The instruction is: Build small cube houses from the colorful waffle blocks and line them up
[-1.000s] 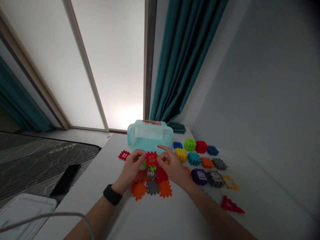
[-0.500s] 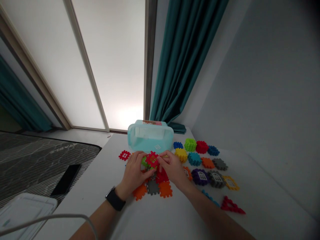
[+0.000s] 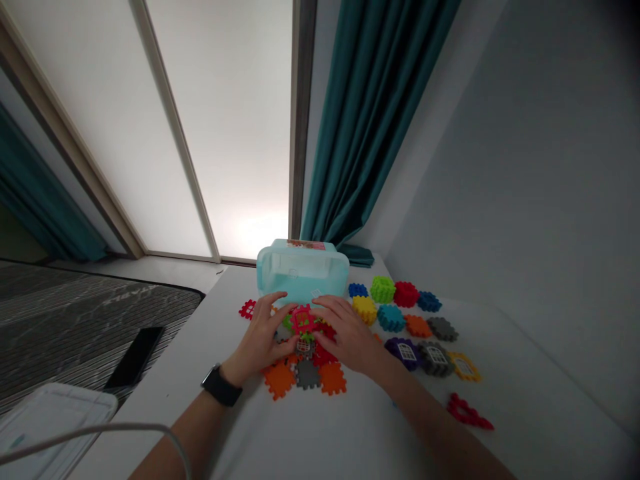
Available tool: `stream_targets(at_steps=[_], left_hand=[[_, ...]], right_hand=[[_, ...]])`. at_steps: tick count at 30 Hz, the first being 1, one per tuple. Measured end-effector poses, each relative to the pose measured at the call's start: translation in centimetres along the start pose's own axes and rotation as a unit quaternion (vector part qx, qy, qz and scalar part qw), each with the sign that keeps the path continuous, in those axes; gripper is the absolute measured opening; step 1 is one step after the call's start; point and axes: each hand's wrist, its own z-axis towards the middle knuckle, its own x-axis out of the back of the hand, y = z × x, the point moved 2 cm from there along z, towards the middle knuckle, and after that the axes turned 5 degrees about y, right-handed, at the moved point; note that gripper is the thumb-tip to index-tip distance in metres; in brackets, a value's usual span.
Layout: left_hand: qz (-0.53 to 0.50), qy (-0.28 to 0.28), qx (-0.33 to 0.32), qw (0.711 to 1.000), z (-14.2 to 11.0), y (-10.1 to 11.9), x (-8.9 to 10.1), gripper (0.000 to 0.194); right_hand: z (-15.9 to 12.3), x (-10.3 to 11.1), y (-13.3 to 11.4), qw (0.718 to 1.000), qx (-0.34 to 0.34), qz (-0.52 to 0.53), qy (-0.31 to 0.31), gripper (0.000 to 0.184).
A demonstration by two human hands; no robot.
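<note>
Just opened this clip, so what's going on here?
A person's left hand and right hand are at either side of a red window piece; whether either grips it is hard to tell. Below it on the white table, a gray piece sits between two orange pieces. Stacks of toothed pieces stand to the right, and a light-blue box is behind the hands.

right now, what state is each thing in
left hand: at the left of the raised red block, grip unclear
right hand: at its right, grip unclear
raised red block: between both hands
tub: on its side, open
lid: off the tub
watch: strapped on
right-side curtain: hanging in folds
</note>
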Motion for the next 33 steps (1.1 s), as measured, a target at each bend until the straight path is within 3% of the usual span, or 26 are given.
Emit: stream_targets(at_steps=[4,15,25,33], left_hand=[[-0.016,0.004,-0.022,1.000,0.08,0.15,0.27,0.053],[-0.022,-0.005,-0.033,0.999,0.32,0.49,0.56,0.058],[-0.026,0.007,-0.037,0.999,0.48,0.89,0.51,0.058],[-0.032,0.030,-0.015,0.999,0.46,0.72,0.66,0.044]], right_hand=[[-0.12,0.17,0.26,0.999,0.028,-0.005,-0.022,0.045],[-0.06,0.42,-0.07,0.999,0.017,0.016,-0.038,0.055],[-0.39,-0.12,0.11,0.999,0.015,0.021,-0.031,0.051],[-0.52,-0.54,0.32,1.000,0.012,0.018,0.015,0.049]])
